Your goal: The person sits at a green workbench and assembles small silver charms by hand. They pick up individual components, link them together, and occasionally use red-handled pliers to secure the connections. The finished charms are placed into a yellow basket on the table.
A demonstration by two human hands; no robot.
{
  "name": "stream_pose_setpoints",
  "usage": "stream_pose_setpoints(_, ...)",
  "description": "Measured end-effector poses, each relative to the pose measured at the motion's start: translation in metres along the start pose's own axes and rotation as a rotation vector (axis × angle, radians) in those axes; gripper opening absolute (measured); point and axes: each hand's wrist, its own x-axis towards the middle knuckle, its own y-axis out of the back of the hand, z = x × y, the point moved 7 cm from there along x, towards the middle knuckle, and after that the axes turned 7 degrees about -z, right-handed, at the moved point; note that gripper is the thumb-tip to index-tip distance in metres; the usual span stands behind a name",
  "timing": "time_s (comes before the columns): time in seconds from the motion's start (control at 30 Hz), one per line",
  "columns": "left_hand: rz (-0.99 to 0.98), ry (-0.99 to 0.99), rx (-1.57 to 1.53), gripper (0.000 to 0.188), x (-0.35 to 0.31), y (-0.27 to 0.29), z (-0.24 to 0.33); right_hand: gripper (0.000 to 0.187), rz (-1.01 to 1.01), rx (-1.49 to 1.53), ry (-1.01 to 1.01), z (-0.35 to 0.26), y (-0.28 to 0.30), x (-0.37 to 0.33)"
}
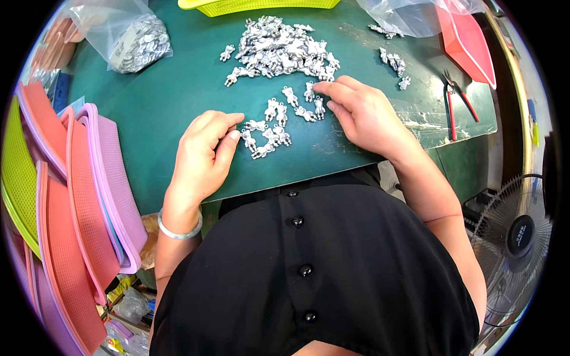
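Small silver figure-shaped metal charms, with little loops on some, lie on the green tabletop (196, 77). A large pile of charms (285, 50) sits at the far middle. Closer to me is a loose group of charms (270, 139), right beside the fingertips of my left hand (205, 151). That hand rests on the table, index finger stretched out and thumb apart from it, holding nothing that I can see. The outstretched index finger of my right hand (365, 113) touches one charm (309, 91) at the pile's near edge. Its thumb is apart, near another charm (319, 108).
Red-handled pliers (451, 107) lie at the right, near a pink basket (466, 50). Several charms (393, 60) are scattered there. A clear bag of silver pieces (139, 44) sits far left. Stacked coloured baskets (89, 196) stand at my left; a fan (516, 237) at my right.
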Motion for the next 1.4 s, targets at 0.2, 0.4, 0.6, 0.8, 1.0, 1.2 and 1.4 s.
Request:
stream_pose_setpoints(0.2,0.036,0.041,-0.033,0.023,-0.005,0.001,0.002,0.025,0.086,0.005,0.079,-0.009,0.000,0.000)
stream_pose_setpoints(0.4,-0.014,0.007,0.066,0.043,-0.010,-0.002,0.005,0.028,0.028,-0.029,0.114,-0.016,-0.006,-0.001)
stream_pose_setpoints(0.6,0.000,-0.042,0.150,0.070,-0.008,-0.012,0.017,0.032,0.057,-0.009,0.113,-0.021,-0.011,-0.001)
stream_pose_setpoints(0.8,0.028,-0.037,0.181,0.087,-0.002,-0.025,0.024,0.037,0.058,0.005,0.114,-0.029,-0.020,0.001)
stream_pose_setpoints(1.0,0.051,-0.052,0.230,0.088,0.003,-0.037,0.029,0.038,-0.007,0.060,0.149,-0.037,-0.027,0.003)
stream_pose_setpoints(1.2,0.047,-0.077,0.253,0.089,0.010,-0.045,0.035,0.038,0.076,0.160,0.077,-0.027,-0.021,0.007)
stream_pose_setpoints(1.4,0.056,-0.086,0.241,0.100,0.015,-0.057,0.039,0.042,0.018,0.174,0.163,-0.037,-0.029,0.012)
